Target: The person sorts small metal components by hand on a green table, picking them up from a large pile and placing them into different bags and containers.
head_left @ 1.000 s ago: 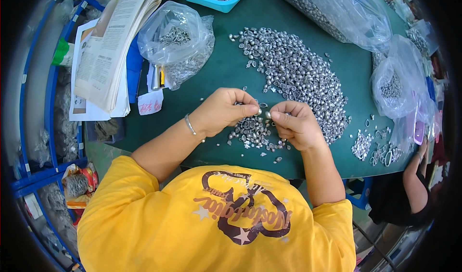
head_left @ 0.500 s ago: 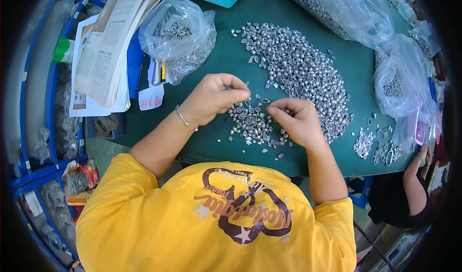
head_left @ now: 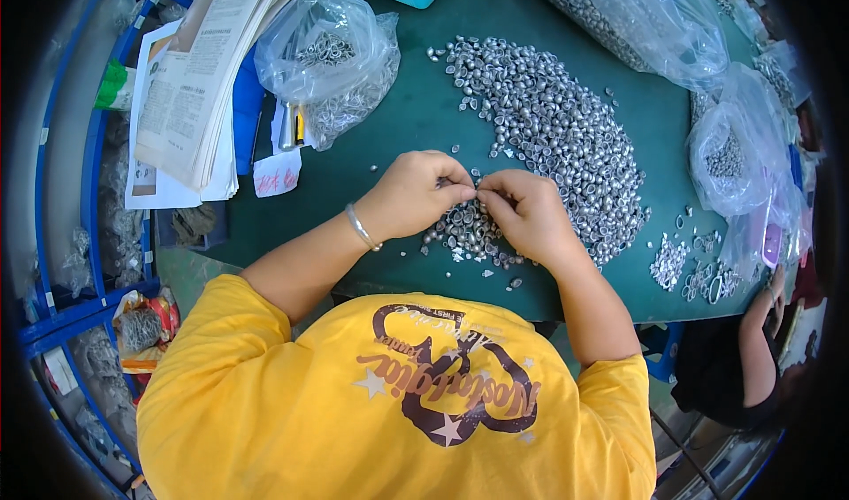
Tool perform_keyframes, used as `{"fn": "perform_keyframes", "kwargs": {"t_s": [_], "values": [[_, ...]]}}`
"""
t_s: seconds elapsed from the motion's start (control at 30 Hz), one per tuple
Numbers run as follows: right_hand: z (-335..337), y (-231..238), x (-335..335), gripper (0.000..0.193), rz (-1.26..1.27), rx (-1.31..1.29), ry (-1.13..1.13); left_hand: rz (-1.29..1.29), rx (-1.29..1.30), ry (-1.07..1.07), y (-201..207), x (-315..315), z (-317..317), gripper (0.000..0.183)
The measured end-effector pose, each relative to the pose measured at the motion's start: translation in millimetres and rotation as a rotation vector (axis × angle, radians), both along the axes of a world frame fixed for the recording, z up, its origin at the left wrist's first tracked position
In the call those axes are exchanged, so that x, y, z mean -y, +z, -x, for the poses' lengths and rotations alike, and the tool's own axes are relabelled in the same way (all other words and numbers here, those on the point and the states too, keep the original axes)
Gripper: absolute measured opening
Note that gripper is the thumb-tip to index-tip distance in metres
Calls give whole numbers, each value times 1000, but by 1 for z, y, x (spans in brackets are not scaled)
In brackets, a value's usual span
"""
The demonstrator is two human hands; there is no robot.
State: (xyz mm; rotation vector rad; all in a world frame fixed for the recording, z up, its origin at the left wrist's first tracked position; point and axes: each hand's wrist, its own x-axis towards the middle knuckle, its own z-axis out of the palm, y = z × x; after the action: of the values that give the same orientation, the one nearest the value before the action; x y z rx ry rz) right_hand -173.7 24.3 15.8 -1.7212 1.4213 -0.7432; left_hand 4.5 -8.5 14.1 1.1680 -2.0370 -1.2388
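The left hand (head_left: 414, 195) and the right hand (head_left: 523, 213) meet with fingertips pinched tight over the small pile of silver bits (head_left: 464, 228) on the green counter (head_left: 398, 129), but I cannot tell what they pinch, and the big pile (head_left: 553, 129) lies just behind.

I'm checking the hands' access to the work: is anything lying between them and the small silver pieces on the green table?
Nothing visible. The left hand and right hand meet fingertip to fingertip directly over the silver pieces, right at the pile's near edge.
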Motion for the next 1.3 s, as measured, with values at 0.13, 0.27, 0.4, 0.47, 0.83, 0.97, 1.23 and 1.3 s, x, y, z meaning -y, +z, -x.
{"fn": "perform_keyframes", "kwargs": {"t_s": [0.13,0.27,0.4,0.47,0.83,0.97,1.23,1.3], "values": [[4,-4,1,10,60,24,2,-956,-479,96,9,5,-9,14],[-10,-6,1,10,225,-231,71,-1263,-931,31,-6,5,-12,14],[-14,-3,4,11,231,-300,88,-1338,-1019,2,-5,5,-12,17],[-13,-10,6,14,285,-133,53,-1354,-1013,23,-3,4,-12,16],[17,-2,-4,14,-947,1531,-58,-1262,-1020,117,2,2,-12,16],[17,-5,-9,11,-911,1600,7,-1250,-987,163,5,-1,-11,16],[23,-4,-21,12,-788,1557,-41,-1205,-959,114,6,3,-16,17],[29,-3,-23,13,-656,1570,-68,-1032,-831,179,9,3,-16,20]]}}
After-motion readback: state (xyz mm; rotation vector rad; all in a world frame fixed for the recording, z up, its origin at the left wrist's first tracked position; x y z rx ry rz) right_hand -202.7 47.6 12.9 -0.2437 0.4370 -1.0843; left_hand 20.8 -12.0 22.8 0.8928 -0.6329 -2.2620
